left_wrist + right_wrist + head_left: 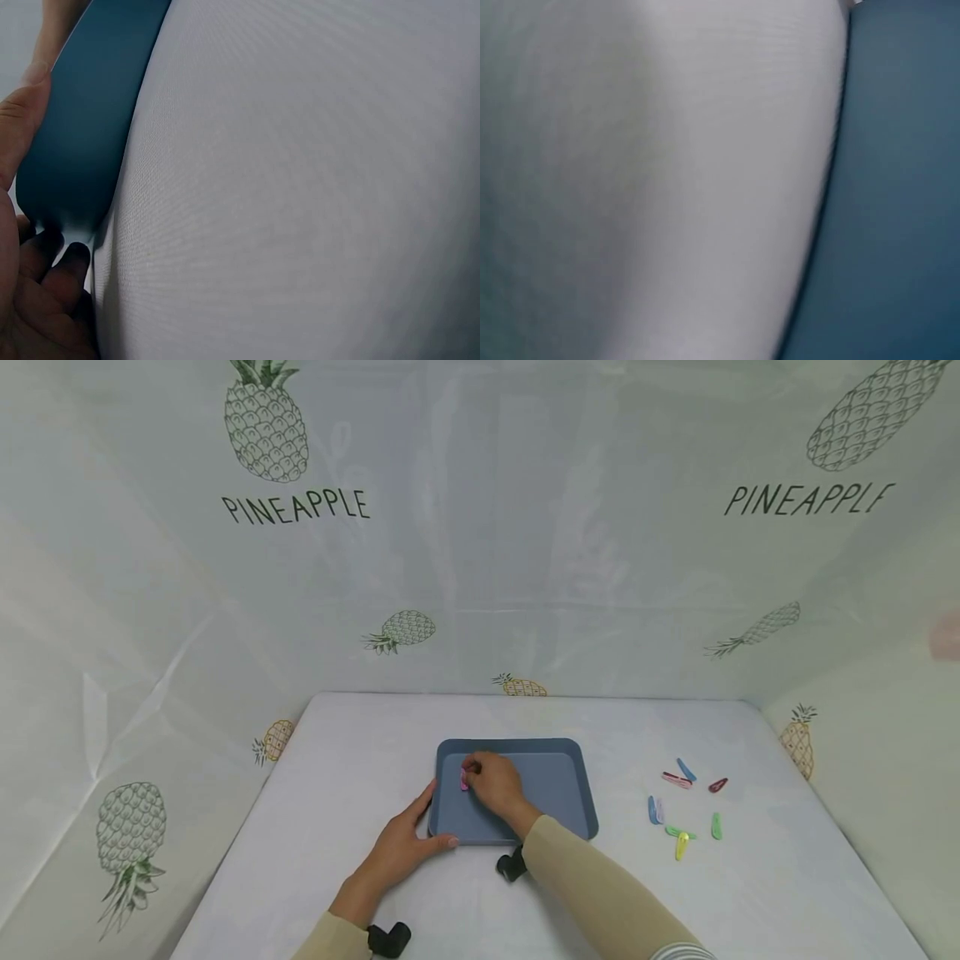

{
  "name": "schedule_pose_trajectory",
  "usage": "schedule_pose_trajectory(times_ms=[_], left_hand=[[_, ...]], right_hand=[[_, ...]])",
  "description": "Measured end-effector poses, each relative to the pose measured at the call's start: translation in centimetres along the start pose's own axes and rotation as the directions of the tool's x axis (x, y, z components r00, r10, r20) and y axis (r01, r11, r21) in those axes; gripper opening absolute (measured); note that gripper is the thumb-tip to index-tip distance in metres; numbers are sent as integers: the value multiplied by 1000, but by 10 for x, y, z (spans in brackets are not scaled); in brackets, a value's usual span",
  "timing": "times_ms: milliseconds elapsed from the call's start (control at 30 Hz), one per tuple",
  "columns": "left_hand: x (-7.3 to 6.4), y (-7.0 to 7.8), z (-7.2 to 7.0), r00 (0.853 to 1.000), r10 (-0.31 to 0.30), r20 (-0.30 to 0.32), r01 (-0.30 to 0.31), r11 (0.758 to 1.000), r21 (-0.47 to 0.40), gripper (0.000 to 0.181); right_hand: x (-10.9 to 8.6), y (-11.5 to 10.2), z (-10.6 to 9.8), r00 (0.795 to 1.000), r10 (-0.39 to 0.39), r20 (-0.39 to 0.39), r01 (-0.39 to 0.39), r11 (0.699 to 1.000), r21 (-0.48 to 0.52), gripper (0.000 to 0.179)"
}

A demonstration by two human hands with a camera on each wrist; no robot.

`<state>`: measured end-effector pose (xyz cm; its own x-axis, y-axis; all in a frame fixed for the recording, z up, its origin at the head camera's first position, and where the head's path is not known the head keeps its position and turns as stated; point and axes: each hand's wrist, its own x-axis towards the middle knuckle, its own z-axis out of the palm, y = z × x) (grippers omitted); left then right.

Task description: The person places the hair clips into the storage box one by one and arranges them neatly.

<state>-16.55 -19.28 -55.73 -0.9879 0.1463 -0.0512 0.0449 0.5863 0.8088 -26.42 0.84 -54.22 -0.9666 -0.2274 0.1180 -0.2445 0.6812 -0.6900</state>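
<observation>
A blue-grey rectangular tray [555, 793] lies on the white table. Over its left part, my right hand [498, 783] pinches a pink hair clip [464, 779], partly hidden by the fingers. At the tray's front left corner rests my left hand [401, 847], its index finger along the left side and its thumb stretched along the front edge. The left wrist view shows the thumb [22, 124] against the tray wall [90, 112] and other fingers bent near the corner. In the right wrist view only the tray [900, 180] and cloth appear.
Right of the tray lie several hair clips: blue [686, 770], pink-red [677, 780], dark red [717, 785], another blue [651, 810] beside a lilac one [660, 811], green [717, 826], and a yellow one [682, 846] touching another green one [675, 832]. A pineapple-print curtain [525, 568] surrounds the table.
</observation>
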Motion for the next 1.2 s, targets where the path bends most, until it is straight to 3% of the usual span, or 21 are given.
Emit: schedule_pose_trajectory(times_ms=[433, 733, 967, 1200], left_hand=[[0, 2, 1, 1000, 6, 4, -6, 1000, 4, 107], [-1, 3, 1, 1000, -3, 3, 3, 1000, -1, 108], [-2, 2, 1, 1000, -27, -5, 27, 1000, -2, 108], [-2, 3, 1, 1000, -18, -3, 18, 1000, 2, 106]], right_hand=[[-2, 3, -5, 999, 37, -31, -32, 988, 149, 15], [-11, 8, -18, 998, -22, -54, 35, 963, 266, 19], [-27, 17, -43, 993, -21, -117, 59, 942, 331, 20], [-49, 31, -91, 986, 19, -166, 30, 957, 287, 23]])
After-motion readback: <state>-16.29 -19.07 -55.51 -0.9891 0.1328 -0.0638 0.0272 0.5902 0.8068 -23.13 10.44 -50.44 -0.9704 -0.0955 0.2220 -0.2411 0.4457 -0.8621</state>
